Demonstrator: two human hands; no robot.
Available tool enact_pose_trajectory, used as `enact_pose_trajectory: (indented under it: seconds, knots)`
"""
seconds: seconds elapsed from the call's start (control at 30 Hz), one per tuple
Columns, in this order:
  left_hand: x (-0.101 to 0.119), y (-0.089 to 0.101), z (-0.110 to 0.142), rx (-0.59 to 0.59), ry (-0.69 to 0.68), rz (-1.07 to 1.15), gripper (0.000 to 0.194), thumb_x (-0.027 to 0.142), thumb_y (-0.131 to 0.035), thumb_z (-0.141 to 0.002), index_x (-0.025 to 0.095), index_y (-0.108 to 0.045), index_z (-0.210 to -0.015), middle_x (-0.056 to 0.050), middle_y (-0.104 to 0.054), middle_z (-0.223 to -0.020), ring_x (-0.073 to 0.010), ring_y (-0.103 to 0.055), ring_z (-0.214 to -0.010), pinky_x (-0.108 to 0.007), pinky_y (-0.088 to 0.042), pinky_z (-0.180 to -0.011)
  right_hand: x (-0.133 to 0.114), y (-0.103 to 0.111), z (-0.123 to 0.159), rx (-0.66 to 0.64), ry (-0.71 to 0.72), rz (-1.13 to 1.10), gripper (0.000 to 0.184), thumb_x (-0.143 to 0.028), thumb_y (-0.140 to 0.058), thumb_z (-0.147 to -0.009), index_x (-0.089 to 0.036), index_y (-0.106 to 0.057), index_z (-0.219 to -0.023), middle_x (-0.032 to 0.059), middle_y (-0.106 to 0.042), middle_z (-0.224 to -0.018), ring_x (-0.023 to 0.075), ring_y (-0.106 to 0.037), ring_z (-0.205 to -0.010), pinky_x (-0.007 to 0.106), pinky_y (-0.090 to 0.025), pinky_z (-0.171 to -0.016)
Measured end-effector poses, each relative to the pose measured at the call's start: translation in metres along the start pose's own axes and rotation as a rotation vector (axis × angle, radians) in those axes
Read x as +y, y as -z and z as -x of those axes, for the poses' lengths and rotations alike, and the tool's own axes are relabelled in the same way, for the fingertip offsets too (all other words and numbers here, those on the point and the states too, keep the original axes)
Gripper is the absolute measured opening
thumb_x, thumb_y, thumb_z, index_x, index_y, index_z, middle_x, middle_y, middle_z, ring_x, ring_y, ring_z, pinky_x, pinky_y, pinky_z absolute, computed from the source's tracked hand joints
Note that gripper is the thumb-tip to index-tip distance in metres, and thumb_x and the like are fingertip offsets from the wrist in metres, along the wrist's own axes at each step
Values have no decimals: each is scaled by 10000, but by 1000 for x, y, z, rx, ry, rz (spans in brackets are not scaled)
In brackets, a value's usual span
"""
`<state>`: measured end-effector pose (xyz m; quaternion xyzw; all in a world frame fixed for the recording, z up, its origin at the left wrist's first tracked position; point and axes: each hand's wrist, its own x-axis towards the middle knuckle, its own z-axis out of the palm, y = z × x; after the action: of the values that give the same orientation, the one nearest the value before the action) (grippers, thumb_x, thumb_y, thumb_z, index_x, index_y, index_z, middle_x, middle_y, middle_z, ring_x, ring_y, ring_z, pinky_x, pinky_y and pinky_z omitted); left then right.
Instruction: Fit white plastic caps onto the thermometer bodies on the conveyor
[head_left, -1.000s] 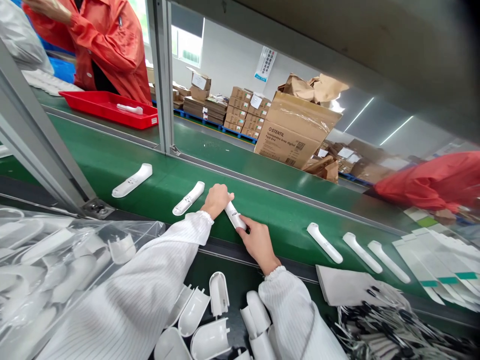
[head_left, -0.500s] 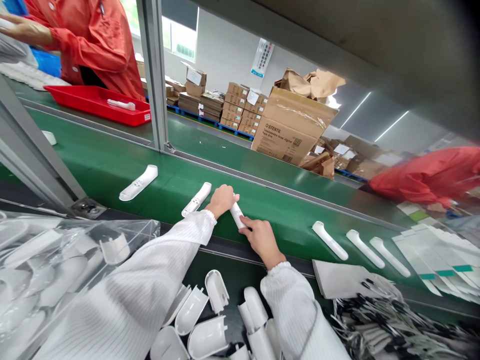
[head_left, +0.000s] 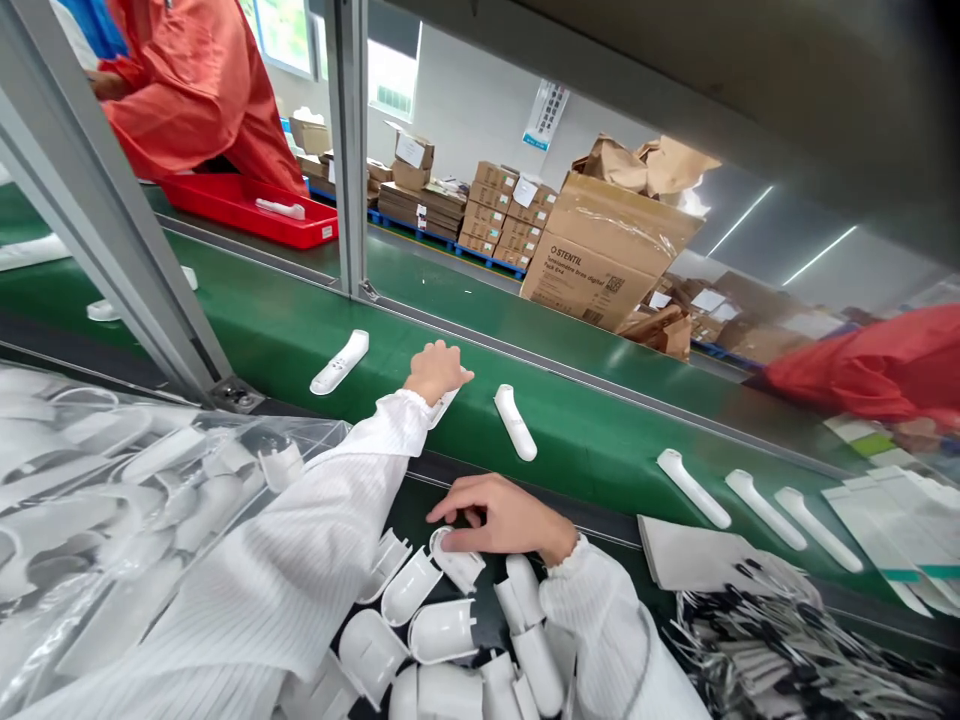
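Note:
My left hand (head_left: pixel 437 372) is closed over a white plastic handle shell (head_left: pixel 444 407) on the green belt; the fingers hide most of it. Just to its right lies a white handle (head_left: pixel 516 424), smooth side up and untouched. Nearer me, my right hand (head_left: pixel 499 515) hovers with its fingers apart over loose white plastic covers (head_left: pixel 442 630). Its lower fingertips touch one rounded cover (head_left: pixel 459 565), without a visible grip. Left of my left hand, another handle shell (head_left: pixel 340 362) lies with its inner side up.
More white handles (head_left: pixel 694 488) lie along the belt (head_left: pixel 600 470) to the right. A bag of white parts (head_left: pixel 150 520) sits at left, and bundled cables (head_left: pixel 780 640) at right. A metal post (head_left: pixel 142 220) stands at left. Co-workers in red sleeves (head_left: pixel 202 100) are across the belt.
The handle that both hands held now lies released on the belt. My left hand has moved onto the shell beside it; my right hand has come back toward the covers. The view has shifted left.

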<state>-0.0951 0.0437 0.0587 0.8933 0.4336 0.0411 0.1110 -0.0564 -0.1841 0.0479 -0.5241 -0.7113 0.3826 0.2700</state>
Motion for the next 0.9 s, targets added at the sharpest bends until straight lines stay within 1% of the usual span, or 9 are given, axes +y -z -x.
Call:
enact_pose_trajectory:
  seconds: [0.1, 0.17, 0.33, 0.43, 0.53, 0.63, 0.73, 0.83, 0.9]
  knots:
    - [1, -3, 1, -149, 0, -1, 495, 531, -546, -861, 179, -626, -1200, -150, -615, -1235, -313, -598, -1093, -398, -505, -886, -3, -1, -1, -45, 48, -32, 343, -129, -653, -799, -285, -750, -1089, 1, -645, -996, 96, -516, -678, 228, -439, -647]
    - [5, -6, 3, -176, -23, 14, 458, 504, -541, -863, 181, -631, -1175, -143, -642, -1195, -304, -626, -1052, -384, -512, -861, -4, 0, 1, -78, 36, -51, 393, -67, -602, -784, -289, -753, -1071, 0, -639, -1051, 95, -528, -711, 219, -440, -657]
    - [11, -12, 3, -148, -62, 47, 447, 481, -528, -866, 179, -594, -1190, -145, -657, -1167, -306, -642, -1035, -381, -514, -840, -2, 0, 2, -49, -31, 21, 248, -103, -632, -789, -237, -742, -966, -19, -635, -863, 93, -515, -658, 214, -427, -622]
    - [11, -15, 0, -145, -72, 53, 454, 500, -520, -864, 179, -587, -1178, -148, -658, -1159, -311, -643, -1034, -383, -513, -843, 4, -2, 2, -2, -141, -42, 167, -103, -615, -789, -203, -692, -899, -44, -602, -728, 87, -506, -596, 202, -399, -551]
    - [10, -18, -2, -141, -62, 54, 459, 520, -513, -862, 182, -588, -1163, -147, -661, -1151, -305, -645, -1034, -374, -510, -850, 9, 1, 3, 77, -196, -126, 289, -84, -558, -804, -213, -682, -1030, -47, -595, -737, 80, -493, -567, 201, -386, -525]
    - [10, -20, -4, -157, -55, 66, 459, 538, -506, -861, 189, -595, -1144, -145, -665, -1142, -298, -650, -1022, -367, -511, -845, 9, 9, 7, 108, -148, -239, 360, -131, -537, -843, -254, -704, -1138, 3, -626, -970, 71, -507, -602, 211, -427, -553]
    - [12, -23, -6, -151, -57, 80, 463, 552, -498, -861, 199, -594, -1144, -144, -667, -1135, -299, -650, -1025, -367, -509, -841, 7, 20, 14, 65, -141, -401, 290, -207, -597, -827, -248, -742, -1076, 39, -605, -1121, 91, -572, -673, 222, -471, -565]
    - [15, -28, -8, -136, -60, 94, 464, 553, -488, -864, 202, -590, -1151, -145, -666, -1138, -302, -650, -1032, -371, -508, -839, 10, 28, 22, 75, -172, -536, 241, -287, -643, -821, -200, -725, -1030, 61, -655, -1054, 134, -626, -703, 243, -496, -565]
    - [17, -31, -8, -127, -58, 98, 468, 558, -482, -864, 200, -593, -1144, -148, -666, -1141, -306, -649, -1038, -379, -510, -841, 16, 30, 23, 203, -195, -543, 236, -358, -660, -831, -184, -693, -987, 44, -678, -900, 143, -625, -659, 254, -504, -557]
